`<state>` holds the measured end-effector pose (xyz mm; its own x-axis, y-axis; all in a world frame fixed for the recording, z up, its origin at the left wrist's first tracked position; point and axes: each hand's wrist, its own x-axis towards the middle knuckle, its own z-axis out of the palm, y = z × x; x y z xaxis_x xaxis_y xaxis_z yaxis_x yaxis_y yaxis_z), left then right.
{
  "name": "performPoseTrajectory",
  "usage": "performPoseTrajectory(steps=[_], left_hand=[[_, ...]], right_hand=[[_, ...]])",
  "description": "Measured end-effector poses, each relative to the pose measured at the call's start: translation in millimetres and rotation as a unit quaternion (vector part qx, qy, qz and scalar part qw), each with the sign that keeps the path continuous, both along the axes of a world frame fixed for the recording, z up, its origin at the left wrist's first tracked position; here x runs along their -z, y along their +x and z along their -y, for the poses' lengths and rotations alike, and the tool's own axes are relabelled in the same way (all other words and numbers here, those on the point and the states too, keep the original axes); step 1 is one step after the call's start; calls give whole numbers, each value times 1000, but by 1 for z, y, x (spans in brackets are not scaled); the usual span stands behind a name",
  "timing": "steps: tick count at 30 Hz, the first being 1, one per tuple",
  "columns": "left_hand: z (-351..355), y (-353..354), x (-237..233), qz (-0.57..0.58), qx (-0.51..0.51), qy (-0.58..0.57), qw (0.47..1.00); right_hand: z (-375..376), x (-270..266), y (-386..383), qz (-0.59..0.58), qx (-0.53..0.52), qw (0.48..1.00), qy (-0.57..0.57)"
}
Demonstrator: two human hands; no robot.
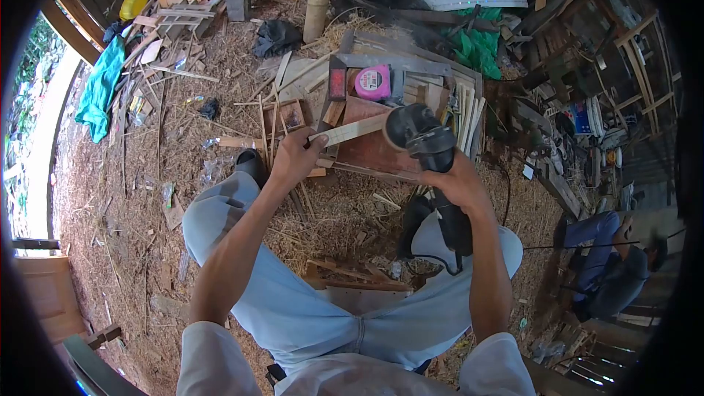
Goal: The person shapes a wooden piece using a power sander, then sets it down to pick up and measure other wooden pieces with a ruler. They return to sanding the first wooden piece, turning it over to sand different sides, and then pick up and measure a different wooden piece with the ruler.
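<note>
My left hand (295, 155) is closed around the near end of a flat, pale wooden strip (356, 130), which slants up to the right. In my right hand (460, 182) is a black angle grinder (433, 143), gripped by its body, with its cord hanging toward my knee. The grinder's round disc (397, 129) meets the far end of the strip. Both are held over a low wooden work table with a reddish-brown board (374, 152) on it. Just beyond, a pink tape measure (372, 82) lies near a red and black box (337, 83).
Wood shavings and offcuts cover the ground (117, 227). Thin strips (469, 114) lie at the table's right side, and a small wooden tray (284, 117) at its left. A person (612, 264) sits at the far right. A bamboo post (321, 0) stands behind the table.
</note>
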<state>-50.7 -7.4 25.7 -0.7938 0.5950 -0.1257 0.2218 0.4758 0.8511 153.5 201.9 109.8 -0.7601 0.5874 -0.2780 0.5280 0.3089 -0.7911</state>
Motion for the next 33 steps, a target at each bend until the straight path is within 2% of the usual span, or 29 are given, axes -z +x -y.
performPoseTrajectory(steps=[8, 11, 13, 17, 19, 26, 30, 33], left_hand=[[2, -6, 15, -28, 5, -7, 1000], [-1, -5, 7, -34, -3, -12, 999], [-3, -5, 2, -40, -3, -13, 999], [-3, -6, 8, -72, 0, 18, 997], [-3, -6, 2, -58, 12, -18, 998], [3, -9, 11, 4, 21, 9, 1000], [11, -13, 20, 7, 22, 6, 1000], [10, -15, 31, 1, 18, 15, 1000]], right_hand=[[-14, -10, 8, 17, 44, 999, 2], [0, -2, 1, -3, 14, 1000, 21], [9, 5, -7, -43, -50, 998, 24], [12, 10, -15, 2, -49, 997, 56], [5, 5, -12, 1, -29, 999, 14], [-26, -2, 1, 1, 63, 998, -24], [-30, -2, 3, 7, 63, 998, -2], [-23, 1, 1, -7, 43, 999, -32]])
